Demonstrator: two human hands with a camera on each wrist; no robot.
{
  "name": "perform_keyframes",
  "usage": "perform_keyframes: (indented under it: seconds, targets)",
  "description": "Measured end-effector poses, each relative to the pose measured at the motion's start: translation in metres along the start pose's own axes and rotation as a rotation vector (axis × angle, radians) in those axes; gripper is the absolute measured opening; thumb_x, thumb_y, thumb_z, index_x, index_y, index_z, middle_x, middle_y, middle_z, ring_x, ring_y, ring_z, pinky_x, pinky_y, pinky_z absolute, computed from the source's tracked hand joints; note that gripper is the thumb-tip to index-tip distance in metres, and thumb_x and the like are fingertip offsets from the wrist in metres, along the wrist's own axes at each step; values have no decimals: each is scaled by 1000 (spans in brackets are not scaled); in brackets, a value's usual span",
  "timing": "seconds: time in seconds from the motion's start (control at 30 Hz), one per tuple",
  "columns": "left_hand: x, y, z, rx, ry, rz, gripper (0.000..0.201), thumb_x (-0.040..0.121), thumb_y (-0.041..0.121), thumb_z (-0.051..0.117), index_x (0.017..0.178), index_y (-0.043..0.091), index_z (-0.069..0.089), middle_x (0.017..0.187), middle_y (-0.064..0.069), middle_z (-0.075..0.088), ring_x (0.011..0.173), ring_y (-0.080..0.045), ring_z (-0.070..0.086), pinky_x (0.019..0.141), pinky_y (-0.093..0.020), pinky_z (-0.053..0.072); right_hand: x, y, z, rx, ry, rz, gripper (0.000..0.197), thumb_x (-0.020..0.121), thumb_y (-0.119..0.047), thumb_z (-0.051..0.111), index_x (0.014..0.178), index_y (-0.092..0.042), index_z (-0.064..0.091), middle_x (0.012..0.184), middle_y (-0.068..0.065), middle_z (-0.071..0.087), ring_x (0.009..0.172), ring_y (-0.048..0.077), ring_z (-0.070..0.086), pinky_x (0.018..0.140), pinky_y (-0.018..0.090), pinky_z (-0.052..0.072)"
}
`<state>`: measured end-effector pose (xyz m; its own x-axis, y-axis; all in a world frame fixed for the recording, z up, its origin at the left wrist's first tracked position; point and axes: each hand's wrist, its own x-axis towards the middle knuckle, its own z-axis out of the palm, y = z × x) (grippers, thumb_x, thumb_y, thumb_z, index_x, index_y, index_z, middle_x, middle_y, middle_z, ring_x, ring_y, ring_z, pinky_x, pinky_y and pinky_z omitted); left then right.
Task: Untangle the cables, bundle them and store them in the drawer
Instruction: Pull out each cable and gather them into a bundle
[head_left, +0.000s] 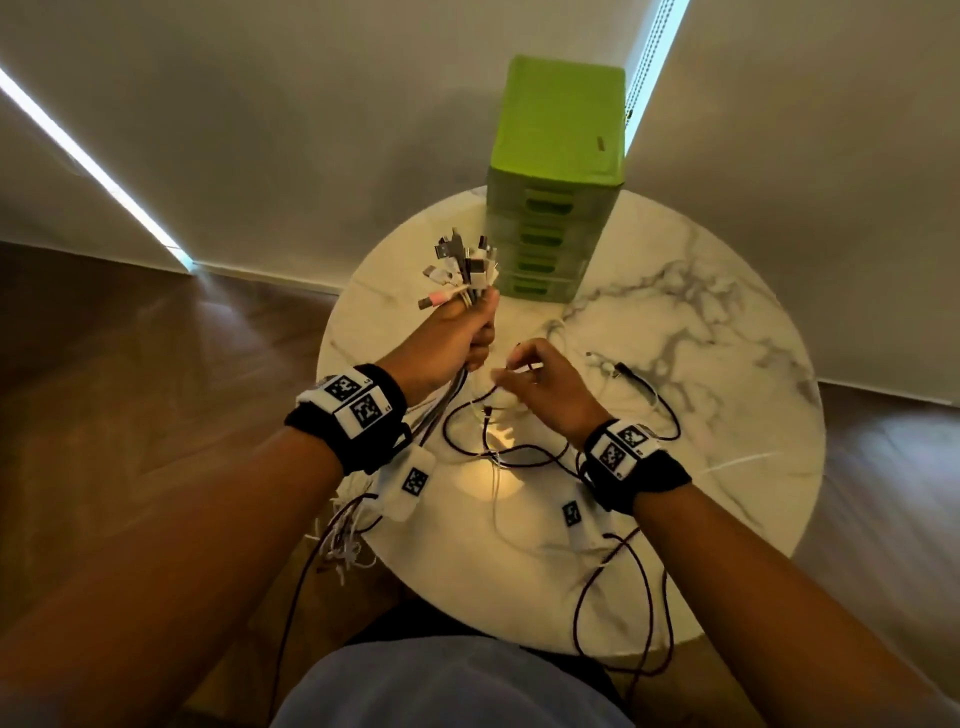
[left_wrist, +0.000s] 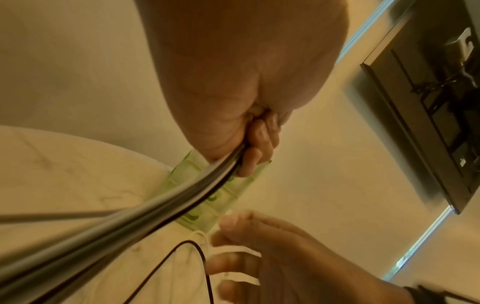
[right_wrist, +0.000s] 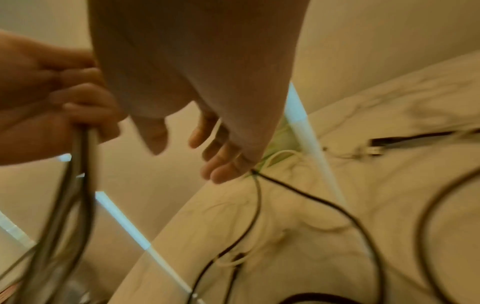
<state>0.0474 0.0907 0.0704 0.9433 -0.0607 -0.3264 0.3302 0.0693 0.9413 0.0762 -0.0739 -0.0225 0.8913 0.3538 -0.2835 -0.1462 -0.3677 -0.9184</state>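
My left hand (head_left: 470, 332) grips a bundle of cables (head_left: 462, 270) upright above the table, with several white, grey and pink connectors fanning out above the fist. In the left wrist view the grey and black cords (left_wrist: 155, 207) run down from the curled fingers (left_wrist: 257, 144). My right hand (head_left: 511, 366) hovers just right of it, over loose cables on the table. Its thumb and fingers are apart and relaxed (right_wrist: 187, 152), and its fingertips touch a dark cable (right_wrist: 285, 187) and thin white cables (left_wrist: 233, 250). The green drawer unit (head_left: 556, 156) stands at the table's far side with its drawers pushed in.
A round marble table (head_left: 701, 338) carries a dark red cable (head_left: 519, 457), white cables and a black connector (head_left: 628, 371). Cable ends hang over the near edge at the left (head_left: 337, 535) and right (head_left: 623, 597). Wooden floor and walls surround the table.
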Motion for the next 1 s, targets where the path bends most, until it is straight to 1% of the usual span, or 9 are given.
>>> perform_keyframes:
  seconds: [0.1, 0.17, 0.27, 0.4, 0.57, 0.7, 0.77, 0.87, 1.0]
  targets:
    - [9, -6, 16, -11, -27, -21, 34, 112, 30, 33, 79, 22, 34, 60, 10, 25, 52, -6, 21, 52, -24, 19, 13, 43, -43, 32, 408, 196, 21, 83, -31, 72, 89, -21, 54, 99, 9, 67, 89, 31, 67, 82, 45, 56]
    - [14, -11, 25, -12, -27, -45, 33, 112, 29, 33, 79, 23, 35, 61, 10, 24, 53, -7, 20, 55, -27, 16, 18, 66, -65, 64, 561, 333, 21, 80, -35, 67, 82, -16, 58, 88, 11, 68, 82, 34, 65, 74, 43, 55]
    - [19, -17, 33, -24, -20, -73, 32, 111, 31, 34, 81, 23, 35, 65, 7, 23, 57, -8, 19, 57, -28, 15, 22, 75, -73, 210, 571, 433, 23, 84, -33, 63, 74, -13, 65, 66, 7, 62, 64, 30, 62, 57, 38, 45]
    - [25, -25, 36, 46, -25, -62, 33, 111, 36, 35, 80, 24, 33, 66, 8, 23, 56, -9, 20, 52, -24, 23, 20, 71, -68, 324, 398, 469, 22, 99, -13, 48, 80, -13, 58, 68, 4, 55, 53, 16, 52, 44, 24, 36]
    - [30, -32, 42, 42, 12, -43, 32, 109, 36, 41, 79, 25, 35, 63, 11, 25, 55, -8, 22, 53, -24, 23, 15, 67, -81, 179, 362, 330, 19, 97, -14, 56, 81, -14, 66, 75, 2, 62, 66, 14, 53, 62, 28, 44]
    - [29, -39, 55, 4, 41, -59, 33, 107, 36, 47, 78, 23, 38, 64, 8, 26, 56, -9, 24, 54, -24, 23, 6, 31, -102, 161, 407, 57, 12, 101, -14, 57, 106, -6, 65, 95, 2, 66, 83, 13, 61, 80, 31, 51]
    - [26, -40, 64, -48, 34, -54, 34, 105, 36, 51, 76, 24, 39, 66, 5, 25, 57, -10, 22, 57, -29, 18, -5, 4, -109, 160, 365, -107, 8, 102, -15, 57, 106, -16, 64, 101, 1, 67, 88, 15, 66, 76, 27, 55]
    - [23, -34, 77, -163, 27, -18, 32, 98, 43, 54, 77, 24, 40, 63, 6, 23, 54, -9, 18, 56, -30, 16, -24, -34, -106, 11, 245, -282, 10, 103, -17, 57, 108, -20, 65, 102, 1, 66, 77, 9, 65, 65, 18, 50]
    - [20, -23, 90, -201, 5, 78, 43, 97, 56, 50, 102, 13, 57, 68, -2, 31, 56, -11, 22, 55, -29, 20, -38, -49, -87, -243, 177, -493, 14, 99, -12, 62, 106, -19, 72, 95, -18, 56, 82, -5, 56, 75, 9, 42]
